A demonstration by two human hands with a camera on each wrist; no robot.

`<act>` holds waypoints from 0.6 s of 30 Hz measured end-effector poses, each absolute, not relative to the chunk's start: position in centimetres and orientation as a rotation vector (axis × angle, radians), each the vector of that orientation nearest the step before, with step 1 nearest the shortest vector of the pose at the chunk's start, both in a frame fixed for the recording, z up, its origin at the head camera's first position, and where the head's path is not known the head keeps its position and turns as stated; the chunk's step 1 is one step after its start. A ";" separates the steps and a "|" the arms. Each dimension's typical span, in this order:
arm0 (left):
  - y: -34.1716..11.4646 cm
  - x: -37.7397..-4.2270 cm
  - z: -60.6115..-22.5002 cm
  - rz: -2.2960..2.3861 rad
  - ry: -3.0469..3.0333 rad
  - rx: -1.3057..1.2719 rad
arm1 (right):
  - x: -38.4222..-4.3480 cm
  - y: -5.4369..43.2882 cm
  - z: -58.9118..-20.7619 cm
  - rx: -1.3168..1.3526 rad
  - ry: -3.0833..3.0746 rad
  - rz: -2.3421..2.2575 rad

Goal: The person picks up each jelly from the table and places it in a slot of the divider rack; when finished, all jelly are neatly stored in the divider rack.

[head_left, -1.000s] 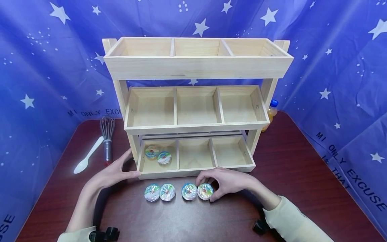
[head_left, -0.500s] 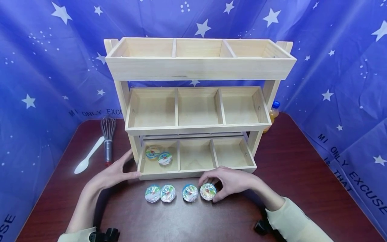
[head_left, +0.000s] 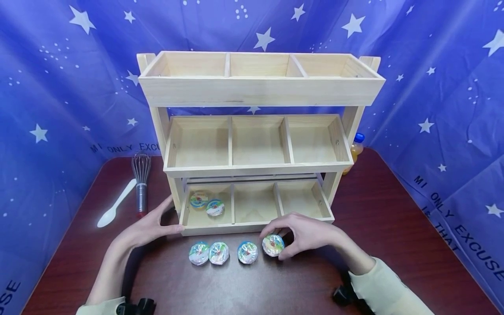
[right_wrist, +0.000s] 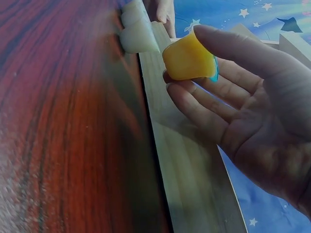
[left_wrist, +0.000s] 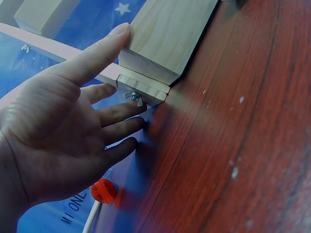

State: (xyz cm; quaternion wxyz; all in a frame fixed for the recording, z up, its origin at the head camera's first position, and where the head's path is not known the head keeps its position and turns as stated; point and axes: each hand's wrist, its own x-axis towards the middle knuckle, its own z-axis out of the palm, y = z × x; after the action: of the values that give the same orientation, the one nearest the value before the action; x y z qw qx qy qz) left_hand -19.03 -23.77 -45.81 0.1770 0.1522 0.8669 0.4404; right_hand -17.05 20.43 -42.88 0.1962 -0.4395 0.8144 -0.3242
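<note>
My right hand (head_left: 305, 234) pinches a jelly cup (head_left: 273, 245) between thumb and fingertips, just in front of the lowest tray. In the right wrist view the yellow-orange jelly (right_wrist: 184, 59) shows through its side, lifted off the table. My left hand (head_left: 147, 227) rests at the lower left corner of the wooden three-tier rack (head_left: 236, 229), thumb against the tray's front and fingers extended along its end. On the table stand three more jelly cups: a pair (head_left: 199, 253) on the left and a single cup (head_left: 247, 252). Two jelly cups (head_left: 215, 208) lie in the lowest tray's left compartment.
Left of the rack lie a whisk (head_left: 141, 183) and a white spoon (head_left: 114, 208). A bottle with a blue cap (head_left: 357, 140) stands behind the rack's right side. Blue star-printed cloth (head_left: 425, 87) encloses the table at the back and sides.
My right hand has drawn the yellow jelly cup away from its neighbour, slightly rightward, and raised it a little. The left hand keeps its place at the rack.
</note>
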 end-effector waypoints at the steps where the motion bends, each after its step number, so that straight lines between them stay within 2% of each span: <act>1: -23.8 -19.0 -45.8 1.245 2.453 0.428 | -17.0 20.4 -42.8 -1.237 2.289 -0.910; 11: -23.8 -19.0 -45.9 1.269 2.440 0.445 | -16.9 20.7 -42.2 -1.152 2.317 -0.969; 18: -23.9 -18.9 -45.9 1.291 2.436 0.452 | -17.4 20.9 -42.3 -1.203 2.314 -1.014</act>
State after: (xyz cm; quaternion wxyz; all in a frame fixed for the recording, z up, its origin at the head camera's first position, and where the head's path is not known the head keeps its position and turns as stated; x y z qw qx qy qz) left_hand -18.95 -23.85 -45.92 0.1729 0.1595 0.8589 0.4550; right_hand -17.40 20.90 -42.35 0.1709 -0.4237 0.8147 -0.3571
